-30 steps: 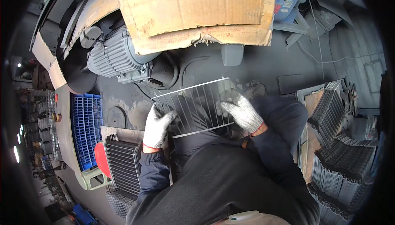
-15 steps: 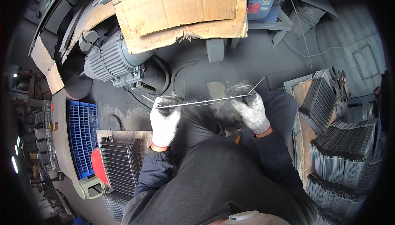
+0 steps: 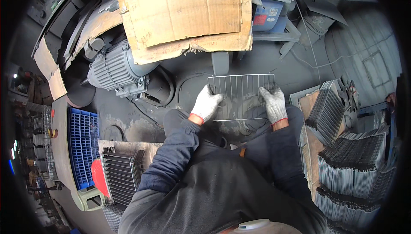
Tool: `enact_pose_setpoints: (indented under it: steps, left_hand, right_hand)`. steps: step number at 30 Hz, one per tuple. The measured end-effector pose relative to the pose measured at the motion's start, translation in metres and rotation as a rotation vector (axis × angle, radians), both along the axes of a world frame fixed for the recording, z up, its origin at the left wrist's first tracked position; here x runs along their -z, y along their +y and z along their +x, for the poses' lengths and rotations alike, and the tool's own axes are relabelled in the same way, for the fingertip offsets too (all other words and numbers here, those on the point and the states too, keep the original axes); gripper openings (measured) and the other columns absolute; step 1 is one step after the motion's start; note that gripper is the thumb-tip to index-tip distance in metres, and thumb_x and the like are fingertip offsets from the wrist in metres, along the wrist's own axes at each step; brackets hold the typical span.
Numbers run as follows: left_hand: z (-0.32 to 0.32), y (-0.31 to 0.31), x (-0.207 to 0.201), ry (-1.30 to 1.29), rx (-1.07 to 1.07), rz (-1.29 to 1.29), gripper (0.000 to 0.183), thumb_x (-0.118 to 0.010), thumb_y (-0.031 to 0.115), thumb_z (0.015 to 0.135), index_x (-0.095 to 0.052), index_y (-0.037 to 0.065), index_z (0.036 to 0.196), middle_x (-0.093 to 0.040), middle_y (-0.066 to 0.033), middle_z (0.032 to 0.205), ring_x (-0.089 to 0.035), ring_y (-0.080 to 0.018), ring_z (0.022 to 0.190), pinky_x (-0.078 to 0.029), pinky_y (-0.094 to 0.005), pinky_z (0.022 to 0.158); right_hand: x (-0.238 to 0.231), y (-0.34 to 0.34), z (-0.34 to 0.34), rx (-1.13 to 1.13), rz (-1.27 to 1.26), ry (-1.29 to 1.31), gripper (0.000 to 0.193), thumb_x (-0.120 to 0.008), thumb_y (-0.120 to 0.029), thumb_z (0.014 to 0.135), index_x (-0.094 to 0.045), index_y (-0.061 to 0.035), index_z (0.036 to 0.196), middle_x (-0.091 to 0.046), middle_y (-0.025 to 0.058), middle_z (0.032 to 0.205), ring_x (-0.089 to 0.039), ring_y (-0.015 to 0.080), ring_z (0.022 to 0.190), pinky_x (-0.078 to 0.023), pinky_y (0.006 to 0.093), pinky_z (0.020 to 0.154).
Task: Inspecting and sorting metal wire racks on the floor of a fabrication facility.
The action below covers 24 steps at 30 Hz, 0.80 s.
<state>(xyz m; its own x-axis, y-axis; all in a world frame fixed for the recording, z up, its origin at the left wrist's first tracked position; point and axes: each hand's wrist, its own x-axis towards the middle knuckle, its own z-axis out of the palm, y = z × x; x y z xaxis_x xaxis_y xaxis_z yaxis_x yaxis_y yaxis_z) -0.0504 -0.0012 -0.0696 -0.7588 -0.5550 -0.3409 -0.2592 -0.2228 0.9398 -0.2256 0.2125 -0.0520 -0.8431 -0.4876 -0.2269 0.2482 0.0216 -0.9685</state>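
A rectangular wire rack [image 3: 242, 98] of thin parallel metal rods is held out in front of me, its face turned toward me. My left hand [image 3: 207, 102], in a white glove with dark fingertips, grips its left edge. On the opposite edge, my right hand [image 3: 272, 103], gloved the same way, is closed with the thumb on the near side. Both hands stand above my knees, over the grey floor. Part of the fingers behind the rack is hidden.
Stacked wire racks [image 3: 353, 159] fill a board on my right. More dark racks [image 3: 120, 172] stand at my left near a red round thing [image 3: 99, 178] and a blue plastic crate [image 3: 84, 146]. Ahead are an electric motor [image 3: 115, 69] and cardboard sheets [image 3: 184, 13].
The wire rack, seen edge-on before, has tilted so that its face shows. Both hands have turned with it; my left hand has shifted right, nearer to my right hand.
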Motion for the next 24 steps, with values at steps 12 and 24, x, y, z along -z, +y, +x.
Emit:
enact_pose_setpoints:
  steps: [12,24]
  left_hand:
    - [0.065,-0.066,0.004,0.073,-0.128,0.026,0.028,-0.065,0.001,0.098,-0.059,0.0,0.126,-0.073,-0.0074,0.098,-0.07,-0.0148,0.08,-0.06,-0.0296,0.07]
    - [0.035,-0.046,0.017,0.025,-0.008,0.012,0.028,-0.067,0.004,0.097,-0.06,0.0,0.123,-0.072,-0.0085,0.099,-0.069,-0.0158,0.073,-0.061,-0.0328,0.061]
  right_hand:
    - [0.061,-0.09,0.036,-0.138,0.025,0.066,0.014,-0.08,-0.011,0.098,-0.076,-0.0004,0.106,-0.078,0.0061,0.097,-0.067,0.0138,0.084,-0.055,0.0338,0.077]
    - [0.012,-0.058,0.011,-0.112,0.095,-0.016,0.008,-0.076,-0.005,0.099,-0.074,-0.0026,0.107,-0.076,0.0036,0.096,-0.067,0.0123,0.078,-0.055,0.0311,0.071]
